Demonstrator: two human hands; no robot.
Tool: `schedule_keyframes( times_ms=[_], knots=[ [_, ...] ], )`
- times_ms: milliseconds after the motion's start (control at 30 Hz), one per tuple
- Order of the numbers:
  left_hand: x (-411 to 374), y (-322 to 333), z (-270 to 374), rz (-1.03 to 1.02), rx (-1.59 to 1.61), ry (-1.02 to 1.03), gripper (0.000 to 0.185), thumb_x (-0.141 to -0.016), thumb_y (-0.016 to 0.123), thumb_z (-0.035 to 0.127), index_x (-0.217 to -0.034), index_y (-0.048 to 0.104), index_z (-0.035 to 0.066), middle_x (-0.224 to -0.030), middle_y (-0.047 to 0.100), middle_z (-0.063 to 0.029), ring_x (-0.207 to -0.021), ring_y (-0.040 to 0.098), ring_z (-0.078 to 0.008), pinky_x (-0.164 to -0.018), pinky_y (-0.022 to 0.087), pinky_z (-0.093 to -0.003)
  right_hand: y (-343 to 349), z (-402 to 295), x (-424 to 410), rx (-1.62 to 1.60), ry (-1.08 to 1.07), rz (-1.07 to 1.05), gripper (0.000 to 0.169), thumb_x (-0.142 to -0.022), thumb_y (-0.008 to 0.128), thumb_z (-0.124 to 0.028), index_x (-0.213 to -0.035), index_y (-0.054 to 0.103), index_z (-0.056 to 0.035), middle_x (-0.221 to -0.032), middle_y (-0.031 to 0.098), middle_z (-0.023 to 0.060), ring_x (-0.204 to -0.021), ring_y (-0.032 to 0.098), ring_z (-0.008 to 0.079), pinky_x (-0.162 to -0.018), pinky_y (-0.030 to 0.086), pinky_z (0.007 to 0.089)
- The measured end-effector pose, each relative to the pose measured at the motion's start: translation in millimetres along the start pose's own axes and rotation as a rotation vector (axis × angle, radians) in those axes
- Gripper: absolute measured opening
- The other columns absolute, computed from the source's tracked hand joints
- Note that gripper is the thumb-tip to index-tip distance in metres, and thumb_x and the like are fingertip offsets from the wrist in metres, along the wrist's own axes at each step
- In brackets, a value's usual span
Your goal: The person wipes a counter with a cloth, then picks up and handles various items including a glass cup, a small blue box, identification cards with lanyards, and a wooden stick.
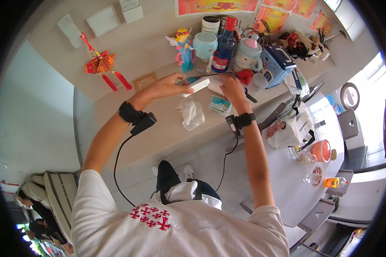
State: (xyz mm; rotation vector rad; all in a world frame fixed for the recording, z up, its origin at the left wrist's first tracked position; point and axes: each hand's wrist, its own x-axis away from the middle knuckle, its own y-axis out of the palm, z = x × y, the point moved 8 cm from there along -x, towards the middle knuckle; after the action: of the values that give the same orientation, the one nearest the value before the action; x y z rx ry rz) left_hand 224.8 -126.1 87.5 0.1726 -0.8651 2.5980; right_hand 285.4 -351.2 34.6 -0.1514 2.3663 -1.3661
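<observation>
My left hand [169,86] holds a white box [199,86] at its near side, thumb along its edge, above the beige counter [141,144]. My right hand [232,86] reaches over the back of the counter, its fingertips by a dark thin edge and a white item; whether it grips anything is unclear. A crumpled white cloth [191,114] lies in front of the box. To its right is a small clear case with a blue-green label [220,105]. A blue bottle with a red cap [224,48] stands behind my right hand. Black devices with cables are strapped to both wrists.
Along the wall stand a fairy figurine [184,51], a light-blue jar [205,45], a lidded kettle-like jug [248,54] and a blue box [276,66]. Scissors [251,97] lie near the counter's edge. At right, a white table [296,196] holds bags, bottles and an orange basket.
</observation>
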Motion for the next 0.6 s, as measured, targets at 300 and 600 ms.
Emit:
schedule_keyframes(
  times_ms=[300,600],
  knots=[
    [128,-43,-71,0.593,-0.476,0.259,0.088,-0.063,0.081,0.023,-0.138,0.038,0.01,-0.132,0.045,-0.0172,-0.123,0.044,-0.0319,-0.104,0.037,-0.0406,-18,-162,24,-0.159,-0.314,0.044,0.035,-0.08,0.064,-0.012,-0.112,0.057,-0.0004,-0.106,0.062,0.0207,-0.098,0.061,0.0341,-0.079,0.052,0.0402],
    [173,-64,-107,0.582,-0.393,0.309,0.094,-0.056,0.083,0.012,-0.139,0.039,0.014,-0.144,0.029,-0.0134,-0.133,0.032,-0.0348,-0.107,0.035,-0.0442,117,-268,5,-0.576,-0.201,-0.49,0.029,-0.083,0.069,-0.023,-0.079,0.063,0.0051,-0.067,0.064,0.0136,-0.052,0.063,0.0181,-0.051,0.048,0.0305]
  ],
)
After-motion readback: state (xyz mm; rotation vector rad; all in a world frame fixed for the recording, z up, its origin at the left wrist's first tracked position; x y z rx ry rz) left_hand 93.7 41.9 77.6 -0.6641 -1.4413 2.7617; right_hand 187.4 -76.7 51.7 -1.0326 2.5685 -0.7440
